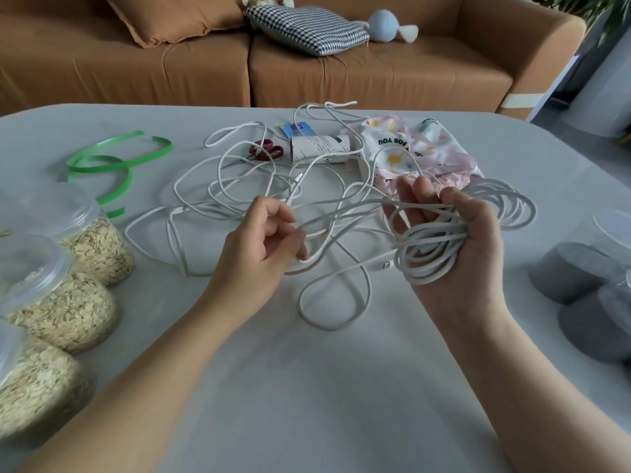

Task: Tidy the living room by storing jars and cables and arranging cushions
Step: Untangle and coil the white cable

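Some loops of white cable [426, 249] sit gripped in the right hand [478, 247] while the left hand [259, 244] pinches a strand (most seemingly still tangled; jars [92, 250], cushions [307, 29] unsorted).

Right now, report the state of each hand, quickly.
Left hand: closed, pinching a loose strand of the thin white cable.
Right hand: closed, gripping that cable's wound coil.

Right hand [478, 247] gripping coiled white cable [437, 233], left hand [259, 247] pinching a strand, blurred jars [92, 250] of perhaps oats
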{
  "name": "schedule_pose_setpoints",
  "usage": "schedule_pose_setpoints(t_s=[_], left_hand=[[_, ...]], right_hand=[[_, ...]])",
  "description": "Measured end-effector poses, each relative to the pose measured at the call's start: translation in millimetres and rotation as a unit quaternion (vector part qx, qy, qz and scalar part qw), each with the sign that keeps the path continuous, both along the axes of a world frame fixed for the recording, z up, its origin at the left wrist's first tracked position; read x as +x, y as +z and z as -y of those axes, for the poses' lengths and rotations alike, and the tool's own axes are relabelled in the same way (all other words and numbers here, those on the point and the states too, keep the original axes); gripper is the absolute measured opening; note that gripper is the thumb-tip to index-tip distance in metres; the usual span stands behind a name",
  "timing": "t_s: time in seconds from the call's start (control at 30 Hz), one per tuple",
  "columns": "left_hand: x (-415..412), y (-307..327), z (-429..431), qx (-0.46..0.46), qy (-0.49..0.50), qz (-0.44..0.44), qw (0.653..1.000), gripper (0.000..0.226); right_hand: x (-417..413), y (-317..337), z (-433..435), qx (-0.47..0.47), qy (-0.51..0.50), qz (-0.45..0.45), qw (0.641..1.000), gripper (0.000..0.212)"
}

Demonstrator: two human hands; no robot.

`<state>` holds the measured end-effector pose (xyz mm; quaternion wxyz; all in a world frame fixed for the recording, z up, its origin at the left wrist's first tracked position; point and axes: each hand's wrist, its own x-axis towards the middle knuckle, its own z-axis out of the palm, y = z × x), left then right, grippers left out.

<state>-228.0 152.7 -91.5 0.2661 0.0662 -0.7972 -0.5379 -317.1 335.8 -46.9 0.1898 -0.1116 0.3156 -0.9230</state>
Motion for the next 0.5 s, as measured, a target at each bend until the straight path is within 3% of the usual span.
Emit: schedule_pose_setpoints(t_s=[0.07, 0.17, 0.23, 0.33, 0.4, 0.5], left_hand=[[-1.0, -0.6, 1.7, 0.013, 0.003, 0.015, 1.0, 0.014], [-0.1, -0.5, 8.2, -0.04, 0.036, -0.011, 0.998, 0.017], [1.6, 1.6, 9.9, -0.075, 0.055, -0.051, 0.994, 0.021], [5.5, 8.9, 10.3, -0.073, 0.074, -0.124, 0.987, 0.03], [7.2, 13.4, 11.9, -0.043, 0.081, -0.164, 0.982, 0.036], [9.4, 20.8, 8.3, -0.005, 0.059, -0.192, 0.98, 0.037]], right_hand=[[-0.1, 2.2, 0.8, -0.04, 0.001, 0.021, 0.999, 0.035], [-1.4, 3.4, -0.1, -0.066, -0.01, 0.041, 0.997, 0.027], [-3.2, 3.2, -1.2, -0.025, -0.012, 0.04, 0.999, 0.035], [-6.0, 3.8, -1.4, 0.088, -0.005, 0.046, 0.995, 0.031], [-8.7, 4.6, -4.3, 0.151, 0.047, 0.053, 0.986, 0.024], [-8.4, 9.2, -10.7, 0.217, 0.218, 0.036, 0.951, 0.004]])
